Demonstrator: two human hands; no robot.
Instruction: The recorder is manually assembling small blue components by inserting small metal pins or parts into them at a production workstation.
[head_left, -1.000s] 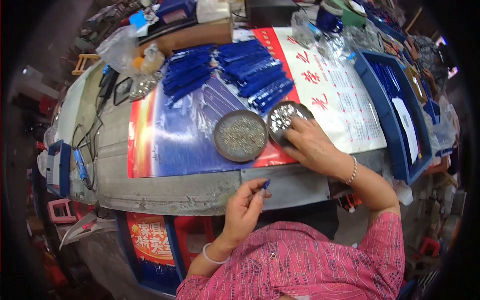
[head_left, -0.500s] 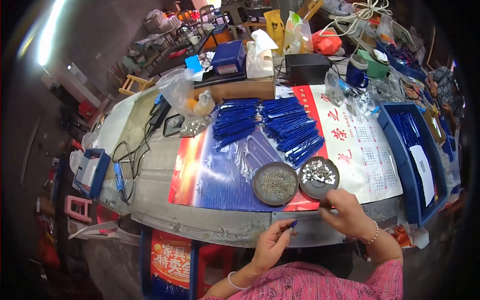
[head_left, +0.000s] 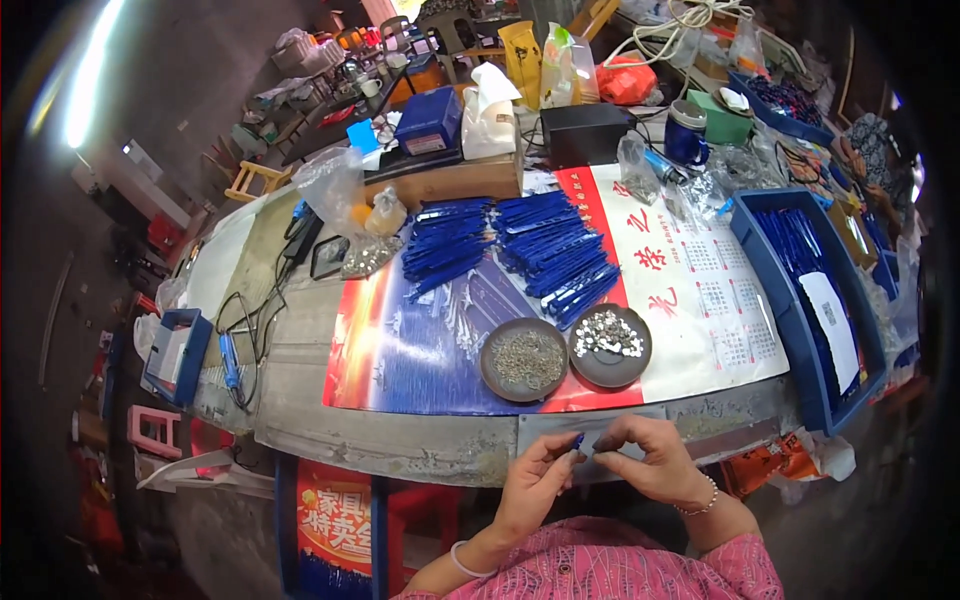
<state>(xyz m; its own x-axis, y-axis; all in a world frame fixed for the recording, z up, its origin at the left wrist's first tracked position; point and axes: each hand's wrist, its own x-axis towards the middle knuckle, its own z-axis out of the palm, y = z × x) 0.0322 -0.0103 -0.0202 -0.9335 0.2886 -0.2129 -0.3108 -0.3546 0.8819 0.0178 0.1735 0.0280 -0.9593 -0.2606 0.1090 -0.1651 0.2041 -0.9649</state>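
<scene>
Workbench edge (head_left: 420, 450) below: my right hand (head_left: 650, 465) has come back from the dishes (head_left: 610, 345), fingertips pinched beside my left hand (head_left: 535, 480) gripping a blue strip (head_left: 577, 440).

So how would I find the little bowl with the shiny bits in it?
Start at the big red and blue poster spread over the table, and look along its near edge, just beyond the hands. Two small round dark dishes sit there side by side. Yours is the right dish, holding bright silvery pieces, while the left dish holds a duller greyish heap.
</scene>
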